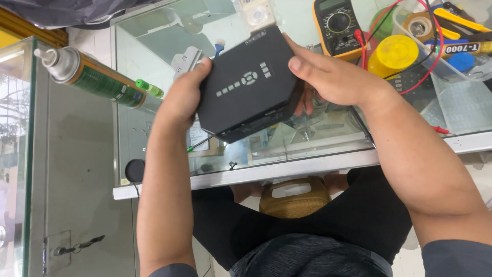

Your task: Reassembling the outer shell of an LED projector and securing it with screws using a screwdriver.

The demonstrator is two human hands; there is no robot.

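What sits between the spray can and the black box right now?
In the head view, the left hand gripping the black box, plus a small green-tipped tool beside the spray can.

Glass counter (307,169) w/ metal edge, pale floor (82,154), daylight.

Box (246,84) sitting betw. left hand (180,100) & right hand (333,77), above desk (287,166). Spray can (97,79) lying left of it; multimeter (338,25) resting behind right hand, tub (451,61) sitting far right.
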